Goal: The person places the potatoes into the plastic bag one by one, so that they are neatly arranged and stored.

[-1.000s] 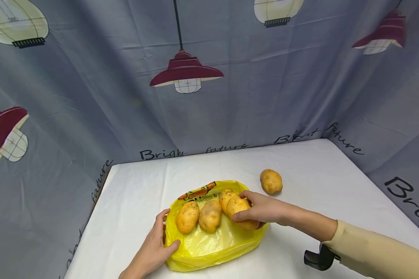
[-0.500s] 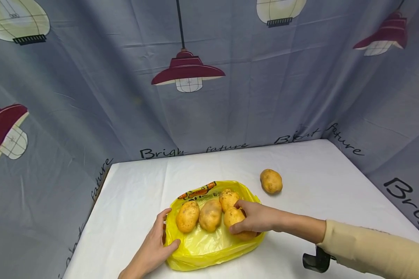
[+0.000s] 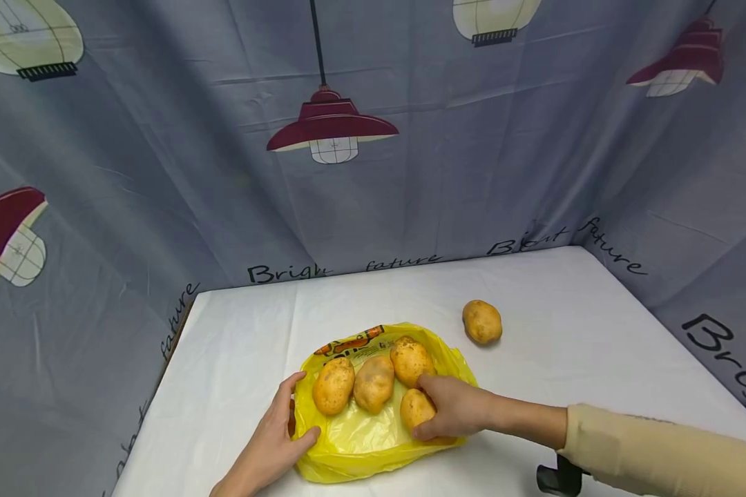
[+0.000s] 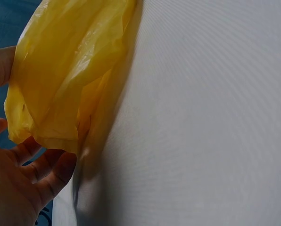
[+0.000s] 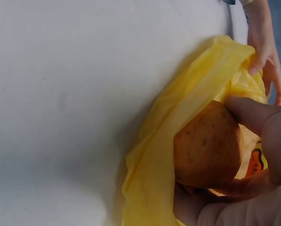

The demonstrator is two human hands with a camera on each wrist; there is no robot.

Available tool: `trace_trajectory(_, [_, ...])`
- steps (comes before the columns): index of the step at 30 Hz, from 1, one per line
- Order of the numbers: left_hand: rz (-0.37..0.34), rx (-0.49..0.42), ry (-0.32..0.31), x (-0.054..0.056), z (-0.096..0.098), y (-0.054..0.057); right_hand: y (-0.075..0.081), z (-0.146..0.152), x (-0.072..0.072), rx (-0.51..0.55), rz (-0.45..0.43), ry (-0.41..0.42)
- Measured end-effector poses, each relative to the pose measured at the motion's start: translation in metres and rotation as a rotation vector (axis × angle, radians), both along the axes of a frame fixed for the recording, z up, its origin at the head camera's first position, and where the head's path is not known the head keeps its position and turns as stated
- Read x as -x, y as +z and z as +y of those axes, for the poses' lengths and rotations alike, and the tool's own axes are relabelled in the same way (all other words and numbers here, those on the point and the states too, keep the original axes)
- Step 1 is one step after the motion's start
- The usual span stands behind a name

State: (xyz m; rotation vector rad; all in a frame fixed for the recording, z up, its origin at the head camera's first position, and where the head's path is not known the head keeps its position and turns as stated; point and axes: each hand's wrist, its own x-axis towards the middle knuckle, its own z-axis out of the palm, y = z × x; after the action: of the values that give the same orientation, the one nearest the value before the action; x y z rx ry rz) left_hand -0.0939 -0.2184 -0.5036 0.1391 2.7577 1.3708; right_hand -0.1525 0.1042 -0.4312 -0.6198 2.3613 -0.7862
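A yellow plastic bag (image 3: 348, 468) lies with its mouth wide on the white table. My left hand (image 3: 270, 436) holds its left edge, thumb over the rim; in the left wrist view several fingers curve around the yellow plastic. Inside the bag's right part, my right hand (image 3: 458, 408) grips a potato (image 3: 416, 408), also seen in the right wrist view as a brown, speckled potato (image 5: 209, 146) between thumb and fingers. Three more potatoes sit in the bag: a left one (image 3: 333, 386), a middle one (image 3: 374, 384) and a right one (image 3: 412, 360).
Outside the bag, another potato (image 3: 481, 322) rests on the white tablecloth (image 3: 547, 317) behind the right hand. A grey curtain (image 3: 472, 172) printed with lamps and lettering hangs around the table. A black strap piece (image 3: 559, 478) hangs below the right sleeve.
The right hand has moved toward me and lower into the bag with its potato. More of the potato behind it now shows. The left hand stays at the bag's left edge.
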Motion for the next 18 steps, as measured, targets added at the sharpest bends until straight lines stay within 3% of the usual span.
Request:
trace_trajectory(6, [-0.003,0.004,0.001,-0.0002,0.0009,-0.0004,-0.0080,-0.0023,-0.0036,-0.036,0.062,0.035])
trace_trajectory(18, [-0.014,0.005,0.001,0.0016,0.0025,0.0019,-0.0100,-0.0017,-0.0020,-0.073,0.054,0.024])
